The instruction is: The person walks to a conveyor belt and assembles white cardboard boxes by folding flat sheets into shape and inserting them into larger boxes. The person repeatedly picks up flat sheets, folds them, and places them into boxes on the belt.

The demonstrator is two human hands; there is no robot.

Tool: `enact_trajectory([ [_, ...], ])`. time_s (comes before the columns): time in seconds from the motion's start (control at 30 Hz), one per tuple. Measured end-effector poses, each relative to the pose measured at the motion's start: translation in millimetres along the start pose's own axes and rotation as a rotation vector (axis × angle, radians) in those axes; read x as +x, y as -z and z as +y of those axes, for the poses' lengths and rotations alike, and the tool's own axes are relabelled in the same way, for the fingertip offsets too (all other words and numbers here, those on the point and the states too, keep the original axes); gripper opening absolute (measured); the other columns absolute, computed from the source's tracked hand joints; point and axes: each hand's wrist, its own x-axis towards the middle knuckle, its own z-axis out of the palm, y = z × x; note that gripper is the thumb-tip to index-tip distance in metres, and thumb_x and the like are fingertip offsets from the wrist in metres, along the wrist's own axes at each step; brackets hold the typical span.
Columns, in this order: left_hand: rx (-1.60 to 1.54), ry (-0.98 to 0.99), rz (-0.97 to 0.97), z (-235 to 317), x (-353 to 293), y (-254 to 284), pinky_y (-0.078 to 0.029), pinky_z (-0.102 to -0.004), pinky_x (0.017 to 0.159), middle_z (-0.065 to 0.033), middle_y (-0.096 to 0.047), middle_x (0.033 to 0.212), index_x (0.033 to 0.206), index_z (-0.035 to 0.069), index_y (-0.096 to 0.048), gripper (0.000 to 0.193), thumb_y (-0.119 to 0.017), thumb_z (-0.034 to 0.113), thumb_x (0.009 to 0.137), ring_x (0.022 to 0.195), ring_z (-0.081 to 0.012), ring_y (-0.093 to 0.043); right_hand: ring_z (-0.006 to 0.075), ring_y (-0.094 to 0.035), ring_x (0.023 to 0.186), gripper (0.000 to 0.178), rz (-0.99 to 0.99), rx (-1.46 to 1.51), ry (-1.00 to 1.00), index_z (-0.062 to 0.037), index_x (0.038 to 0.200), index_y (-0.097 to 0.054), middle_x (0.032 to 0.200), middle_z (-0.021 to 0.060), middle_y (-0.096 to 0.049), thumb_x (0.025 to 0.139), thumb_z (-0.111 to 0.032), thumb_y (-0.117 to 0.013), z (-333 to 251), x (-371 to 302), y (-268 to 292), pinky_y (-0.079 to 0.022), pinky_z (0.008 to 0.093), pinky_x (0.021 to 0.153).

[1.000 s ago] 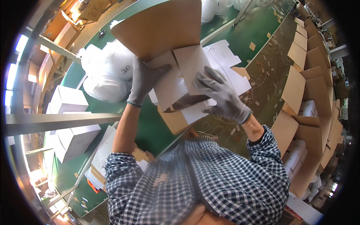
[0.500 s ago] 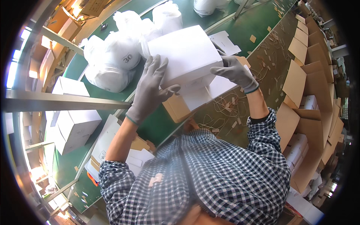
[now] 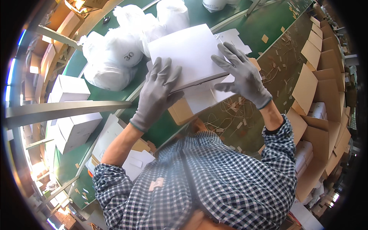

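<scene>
A white cardboard box point(image 3: 188, 53) is in front of me, its broad flat top toward me and a thin dark line along its near edge. My left hand point(image 3: 157, 94), in a grey glove, lays its slightly spread fingers over the box's near left corner. My right hand point(image 3: 245, 78), also gloved, is open at the right edge, fingers spread and fingertips at the top; whether they all touch it I cannot tell. Below the box, open white and brown carton flaps point(image 3: 201, 96) show. Part of the left thumb is hidden beside the box.
Several round white plastic-wrapped bundles point(image 3: 119, 50) stand left of the box on the green table point(image 3: 88, 147). A metal bar point(image 3: 69, 111) juts in from the left, near white boxes point(image 3: 76, 130). Open brown cartons point(image 3: 322, 96) line the right; cords point(image 3: 226, 115) and scraps litter the floor.
My right hand has gone from gripping the box's right side to spreading its fingers at the top's right edge. The box's front face hardly shows now. My left hand stays at its corner.
</scene>
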Motion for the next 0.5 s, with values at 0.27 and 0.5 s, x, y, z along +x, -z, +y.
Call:
enact_trajectory([
  [0.27,0.209,-0.093,0.052,1.0,-5.2,-10.4,-0.046,-0.0677,0.109,-0.0231,-0.046,0.159,0.153,0.011,-0.054,0.068,-0.077,0.032,0.092,0.149,-0.0531,-0.039,0.0412,-0.050,0.141,0.077,-0.138,0.078,-0.056,-0.0020,0.149,-0.056,0.157,0.0209,-0.047,0.082,-0.027,-0.084,-16.1,-11.1,-9.3,-0.046,0.0487,0.114],
  [0.5,0.160,-0.098,0.067,21.8,-22.4,-30.9,-0.045,-0.0640,0.118,-0.0186,-0.043,0.162,0.149,0.010,-0.056,0.061,-0.073,0.029,0.094,0.154,-0.0515,-0.032,0.0295,-0.056,0.137,0.063,-0.425,1.159,-0.966,0.0049,0.150,-0.052,0.148,0.0154,-0.059,0.110,-0.043,-0.057,-1.1,-26.7,-23.7,-0.045,0.0424,0.116],
])
